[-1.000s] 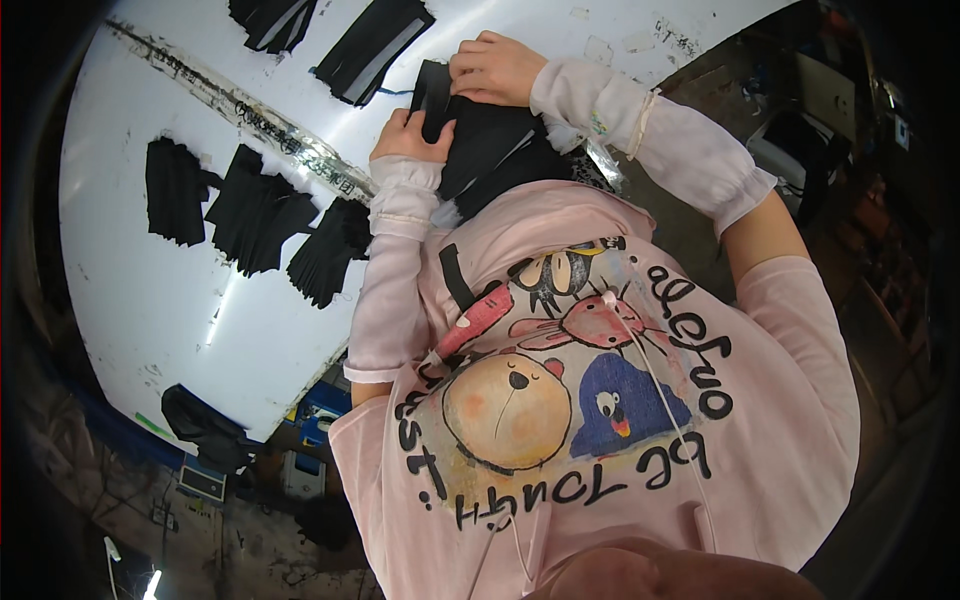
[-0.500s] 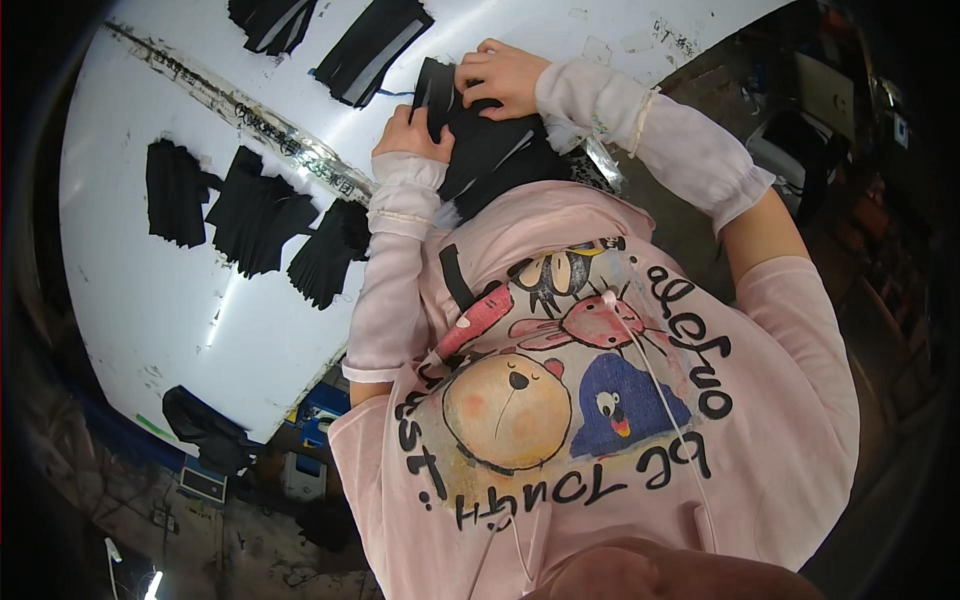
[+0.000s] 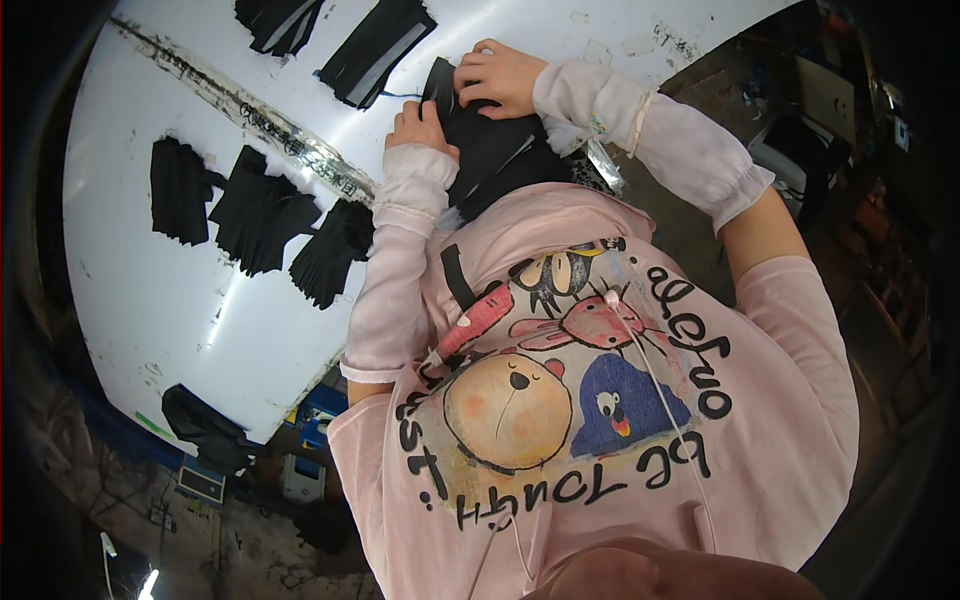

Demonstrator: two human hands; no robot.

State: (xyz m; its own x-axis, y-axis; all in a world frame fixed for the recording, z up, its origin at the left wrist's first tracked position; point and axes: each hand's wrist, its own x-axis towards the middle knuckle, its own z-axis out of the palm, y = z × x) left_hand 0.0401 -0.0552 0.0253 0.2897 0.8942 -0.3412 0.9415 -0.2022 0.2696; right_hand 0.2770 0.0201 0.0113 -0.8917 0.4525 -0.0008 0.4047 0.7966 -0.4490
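Note:
Black fabric pieces [image 3: 495, 150] lie in front of me at the near edge of the white table, reaching down toward my lap. My left hand [image 3: 422, 128] is at their left edge, its fingers curled down onto the cloth. Across the upper part of the same fabric, my right hand [image 3: 498, 80] grips with bent fingers, thumb tucked toward the cloth. The fingertips of both hands are partly hidden, so how many layers they pinch does not show. Pale sleeve covers are on both forearms.
On the white table [image 3: 130, 300] several fanned stacks of black fabric lie to the left, among them a middle stack [image 3: 258, 215]. A stack with a grey strip [image 3: 378, 55] lies farther off. Worn tape [image 3: 240, 110] crosses the tabletop. A dark bundle [image 3: 208, 425] hangs over the near left edge.
My left hand has shifted slightly right and upward along the fabric's edge. My right hand stays nearly in place on the cloth.

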